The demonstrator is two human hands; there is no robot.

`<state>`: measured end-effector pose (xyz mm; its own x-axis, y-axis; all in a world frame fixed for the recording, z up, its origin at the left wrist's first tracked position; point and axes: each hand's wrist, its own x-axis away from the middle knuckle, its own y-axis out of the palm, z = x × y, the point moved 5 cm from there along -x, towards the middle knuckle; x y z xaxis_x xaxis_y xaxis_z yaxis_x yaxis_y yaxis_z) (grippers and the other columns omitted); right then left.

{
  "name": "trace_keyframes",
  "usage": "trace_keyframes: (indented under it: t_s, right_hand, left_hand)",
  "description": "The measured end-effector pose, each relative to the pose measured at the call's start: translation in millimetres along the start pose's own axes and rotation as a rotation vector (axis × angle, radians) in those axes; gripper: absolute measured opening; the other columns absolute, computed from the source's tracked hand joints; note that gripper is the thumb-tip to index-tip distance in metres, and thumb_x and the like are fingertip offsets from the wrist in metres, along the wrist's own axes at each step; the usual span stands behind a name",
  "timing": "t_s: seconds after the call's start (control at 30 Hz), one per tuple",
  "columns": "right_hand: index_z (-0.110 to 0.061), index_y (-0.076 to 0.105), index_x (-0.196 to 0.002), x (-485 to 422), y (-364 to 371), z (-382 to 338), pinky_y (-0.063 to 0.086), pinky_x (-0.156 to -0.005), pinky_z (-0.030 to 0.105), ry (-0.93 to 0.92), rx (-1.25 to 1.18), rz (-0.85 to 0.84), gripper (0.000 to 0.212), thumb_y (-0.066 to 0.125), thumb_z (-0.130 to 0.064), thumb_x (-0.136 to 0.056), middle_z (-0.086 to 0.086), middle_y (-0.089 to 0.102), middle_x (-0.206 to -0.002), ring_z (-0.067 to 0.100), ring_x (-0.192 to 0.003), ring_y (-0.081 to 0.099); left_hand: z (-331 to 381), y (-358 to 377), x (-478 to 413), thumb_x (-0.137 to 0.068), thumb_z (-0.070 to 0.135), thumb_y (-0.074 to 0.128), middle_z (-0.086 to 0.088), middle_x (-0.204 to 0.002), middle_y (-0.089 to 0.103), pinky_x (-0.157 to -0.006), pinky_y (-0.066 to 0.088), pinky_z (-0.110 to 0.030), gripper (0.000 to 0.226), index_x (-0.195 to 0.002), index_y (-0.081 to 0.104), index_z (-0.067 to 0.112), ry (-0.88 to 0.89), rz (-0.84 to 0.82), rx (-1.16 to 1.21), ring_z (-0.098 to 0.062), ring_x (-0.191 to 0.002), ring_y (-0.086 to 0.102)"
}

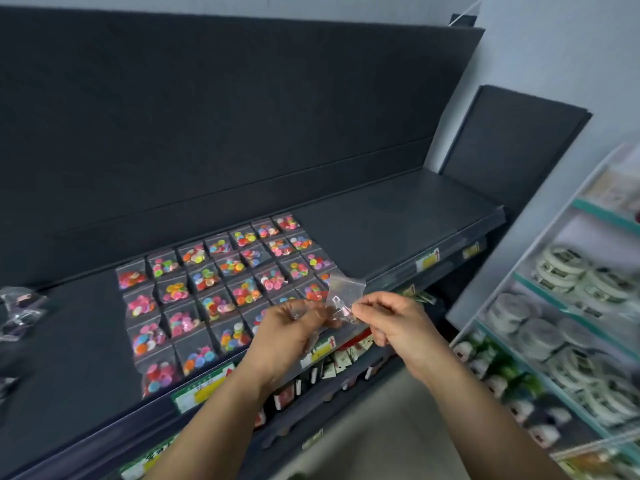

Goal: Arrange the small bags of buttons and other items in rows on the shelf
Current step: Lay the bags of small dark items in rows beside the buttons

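Note:
Several small clear bags of coloured buttons [221, 289] lie in neat rows on the dark shelf [398, 216]. Above the shelf's front edge, my right hand [388, 320] pinches a small clear bag [343, 294] that holds small metal pieces. My left hand [291, 327] grips a bunch of other clear bags [304, 315] just left of it. The two hands nearly touch and cover the right end of the front rows.
A loose heap of clear bags [20, 310] lies at the shelf's far left. Price labels [204, 386] line the front rail, with packets on a lower shelf [332, 365]. A white rack of tape rolls [561, 306] stands at the right. The shelf's right half is bare.

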<state>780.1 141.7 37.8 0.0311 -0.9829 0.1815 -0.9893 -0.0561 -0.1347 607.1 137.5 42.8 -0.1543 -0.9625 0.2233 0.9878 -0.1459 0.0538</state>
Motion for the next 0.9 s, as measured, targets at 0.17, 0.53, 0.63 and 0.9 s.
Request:
trace_keyframes:
  t_s: [0.17,0.53,0.63,0.9]
  right_hand:
    - [-0.018,0.072,-0.082,-48.6,-33.3,-0.4,0.035,-0.063,0.035,-0.001,0.057,-0.028,0.005,0.069,-0.019,-0.086,0.003,0.047,-0.06,0.016,-0.055,0.037]
    - [-0.014,0.072,-0.083,-205.0,-91.6,-20.8,0.033,-0.054,0.029,0.038,0.112,-0.055,0.008,0.066,-0.017,-0.089,-0.005,0.046,-0.057,0.01,-0.051,0.038]
    - [-0.013,0.071,-0.085,-242.2,-96.5,-22.2,0.034,-0.053,0.026,0.064,0.106,-0.068,0.007,0.066,-0.017,-0.088,-0.011,0.047,-0.052,0.007,-0.049,0.039]
    - [-0.013,0.072,-0.082,-340.4,-92.7,-11.5,0.037,-0.049,0.016,0.071,0.17,-0.151,0.004,0.068,-0.013,-0.083,-0.008,0.055,-0.06,0.001,-0.045,0.043]
  left_hand:
    - [8.0,22.7,-59.9,-0.086,0.025,0.068,0.003,-0.048,0.046,-0.045,0.033,-0.016,0.015,-0.082,0.073,0.011,0.039,0.013,-0.074,-0.006,-0.039,0.032]
    - [31.5,46.6,-217.7,-0.087,0.025,0.068,0.006,-0.044,0.052,-0.043,0.036,-0.017,0.015,-0.081,0.074,0.012,-0.012,0.131,-0.162,-0.004,-0.039,0.04]
    - [34.0,45.6,-250.0,-0.085,0.022,0.07,0.005,-0.043,0.056,-0.043,0.036,-0.012,0.014,-0.083,0.074,0.009,-0.026,0.192,-0.135,-0.001,-0.039,0.043]
    - [20.4,32.5,-324.3,-0.084,0.019,0.071,0.008,-0.04,0.047,-0.038,0.031,-0.014,0.019,-0.074,0.073,0.003,-0.061,0.425,-0.249,-0.002,-0.033,0.034]
